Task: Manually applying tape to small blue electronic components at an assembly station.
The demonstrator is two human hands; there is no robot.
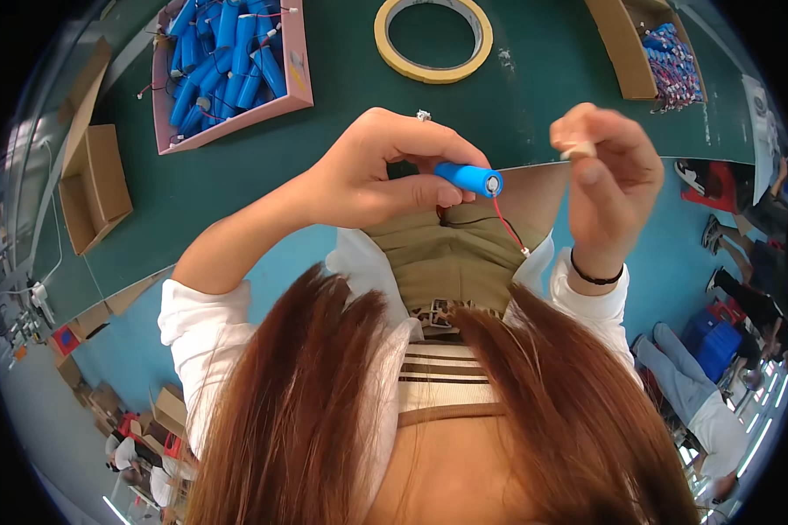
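On the green counter, a roll of yellowish tape lies flat at 12 o'clock and a cardboard box of tangled wires sits near 2. Another cardboard box stands between 9 and 10. Blue floor shows at 3, a blue bin between 3 and 4, and a person in jeans near 4.

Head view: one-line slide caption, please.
Left hand holds a blue cylindrical cell with trailing wires; right hand pinches a small pale piece, at a green table.
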